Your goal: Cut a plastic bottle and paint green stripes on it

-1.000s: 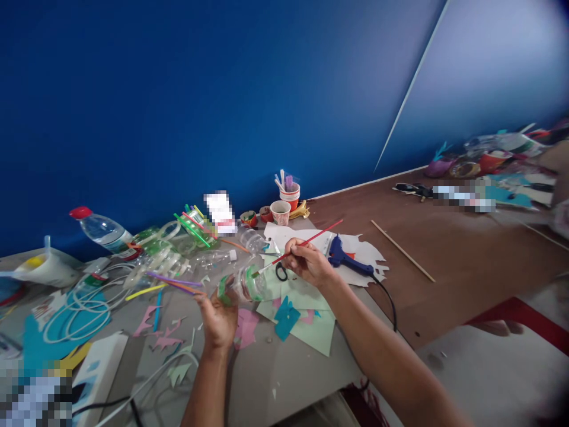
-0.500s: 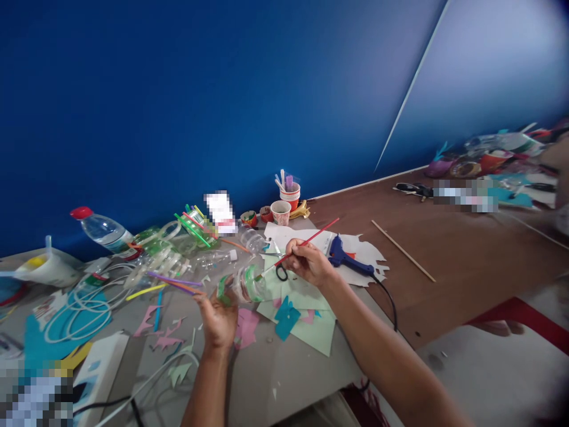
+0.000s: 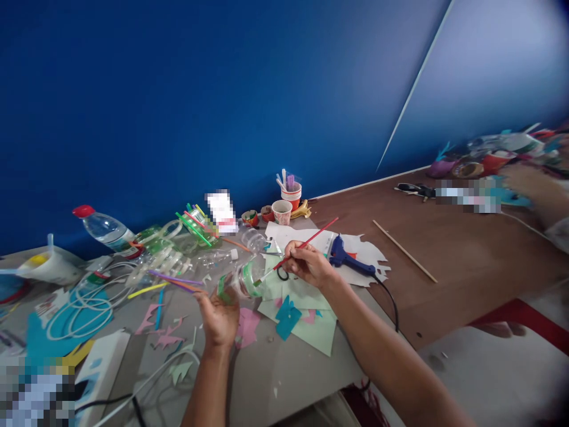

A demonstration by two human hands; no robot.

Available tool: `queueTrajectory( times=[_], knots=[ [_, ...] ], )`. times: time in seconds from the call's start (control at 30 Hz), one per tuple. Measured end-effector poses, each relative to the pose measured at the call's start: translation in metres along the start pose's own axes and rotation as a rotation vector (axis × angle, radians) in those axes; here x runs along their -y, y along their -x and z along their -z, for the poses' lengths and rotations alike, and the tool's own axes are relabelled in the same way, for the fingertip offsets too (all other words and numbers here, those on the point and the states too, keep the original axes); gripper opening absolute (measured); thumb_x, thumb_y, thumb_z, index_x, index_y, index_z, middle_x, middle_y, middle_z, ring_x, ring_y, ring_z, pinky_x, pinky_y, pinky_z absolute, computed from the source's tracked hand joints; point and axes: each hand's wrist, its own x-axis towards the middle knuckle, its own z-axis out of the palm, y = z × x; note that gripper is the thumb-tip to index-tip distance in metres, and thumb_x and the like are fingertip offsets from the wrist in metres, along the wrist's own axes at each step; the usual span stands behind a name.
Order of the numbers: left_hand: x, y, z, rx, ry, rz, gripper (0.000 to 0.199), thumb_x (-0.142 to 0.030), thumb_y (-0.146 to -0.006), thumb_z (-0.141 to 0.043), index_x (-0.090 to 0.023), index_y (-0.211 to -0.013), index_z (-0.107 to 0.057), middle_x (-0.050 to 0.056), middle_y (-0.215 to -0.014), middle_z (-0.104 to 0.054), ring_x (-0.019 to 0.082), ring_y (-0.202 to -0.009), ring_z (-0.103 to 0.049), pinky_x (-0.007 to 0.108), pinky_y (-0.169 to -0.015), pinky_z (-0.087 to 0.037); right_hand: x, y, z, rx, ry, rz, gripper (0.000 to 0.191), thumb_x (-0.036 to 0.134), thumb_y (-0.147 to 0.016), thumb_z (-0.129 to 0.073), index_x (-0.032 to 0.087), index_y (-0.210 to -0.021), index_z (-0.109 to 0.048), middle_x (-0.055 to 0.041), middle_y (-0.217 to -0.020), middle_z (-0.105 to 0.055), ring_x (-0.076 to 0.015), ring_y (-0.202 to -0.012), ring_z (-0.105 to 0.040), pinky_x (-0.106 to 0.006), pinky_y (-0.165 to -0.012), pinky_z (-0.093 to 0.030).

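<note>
in the head view, the left hand (image 3: pixel 221 320) has its grip curled round a clear plastic bottle (image 3: pixel 246 281) banded in green, holding it on its side over the grey part of the bench (image 3: pixel 258 379). the right hand (image 3: pixel 311 264) has its grip pinching a red-handled brush (image 3: pixel 317 235) between thumb and fingers, the bristles down at the bottle's green-banded end; whether they touch it i cannot tell. purple and orange straws (image 3: pixel 175 280) reach to the left thumb, and it is unclear if they are held too.

just below the right hand, scissors (image 3: pixel 283 274) with a dark handle lie by pale green paper (image 3: pixel 320 339), with a teal cutout (image 3: pixel 288 319) on top. to the right, a blue glue gun (image 3: pixel 353 260) rests on white paper (image 3: pixel 374 252), and beyond it a thin wooden stick (image 3: pixel 405 251) lies on the brown part. a paper cup (image 3: pixel 281 213) stands near the blue wall (image 3: pixel 178 107). at far left a red-capped bottle (image 3: pixel 106 232) leans, tilted, near a coiled white cable (image 3: pixel 50 333). a co-worker's blurred arm (image 3: pixel 540 193) reaches in at far right.
</note>
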Motion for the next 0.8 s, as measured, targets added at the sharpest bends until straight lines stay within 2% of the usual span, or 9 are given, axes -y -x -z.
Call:
queueTrajectory(
  times=[0.1, 0.27, 0.43, 0.67, 0.8],
  knots=[
    [-0.001, -0.001, 0.0, 0.01, 0.014, 0.006, 0.076, -0.078, -0.077, -0.036, -0.014, -0.089, -0.074, 0.013, -0.086, -0.074, 0.025, -0.09, -0.068, 0.035, -0.085, -0.051, -0.001, 0.0, 0.002, -0.001, 0.017, 0.021, 0.016, 0.033, -0.078, -0.066, 0.017, -0.074, -0.062, 0.0035, -0.047, -0.053, -0.0093, -0.045, -0.045, -0.023, -0.051, -0.036],
    [-0.005, -0.004, 0.002, -0.032, 0.042, 0.012, 0.074, -0.075, -0.08, -0.033, -0.016, -0.096, -0.074, 0.011, -0.084, -0.075, 0.024, -0.092, -0.068, 0.033, -0.083, -0.051, 0.0, 0.0, 0.002, -0.007, 0.089, -0.031, 0.017, 0.032, -0.075, -0.066, 0.016, -0.072, -0.062, 0.0034, -0.045, -0.051, -0.0078, -0.042, -0.04, -0.022, -0.045, -0.029],
    [-0.006, -0.004, 0.0, -0.01, 0.069, 0.058, 0.075, -0.076, -0.08, -0.032, -0.015, -0.089, -0.075, 0.01, -0.081, -0.075, 0.021, -0.082, -0.069, 0.032, -0.08, -0.052, 0.001, -0.001, 0.0, -0.034, 0.051, 0.056, 0.017, 0.032, -0.075, -0.068, 0.017, -0.072, -0.062, 0.0031, -0.047, -0.052, -0.0089, -0.045, -0.042, -0.023, -0.049, -0.031],
    [-0.006, 0.0, -0.006, 0.051, 0.064, 0.054, 0.069, -0.072, -0.081, -0.036, -0.015, -0.094, -0.073, 0.011, -0.086, -0.075, 0.026, -0.091, -0.068, 0.04, -0.087, -0.05, -0.002, 0.0, -0.005, -0.032, 0.123, 0.085, 0.021, 0.037, -0.075, -0.069, 0.017, -0.078, -0.063, 0.0008, -0.054, -0.055, -0.0103, -0.051, -0.045, -0.023, -0.048, -0.027],
    [-0.003, -0.001, -0.006, 0.046, 0.017, 0.0, 0.069, -0.073, -0.081, -0.035, -0.016, -0.092, -0.073, 0.011, -0.086, -0.074, 0.027, -0.095, -0.067, 0.043, -0.091, -0.048, -0.001, 0.0, -0.009, -0.055, 0.154, 0.138, 0.023, 0.039, -0.076, -0.069, 0.017, -0.079, -0.062, -0.0004, -0.057, -0.059, -0.0093, -0.05, -0.044, -0.022, -0.047, -0.027]
  ],
)
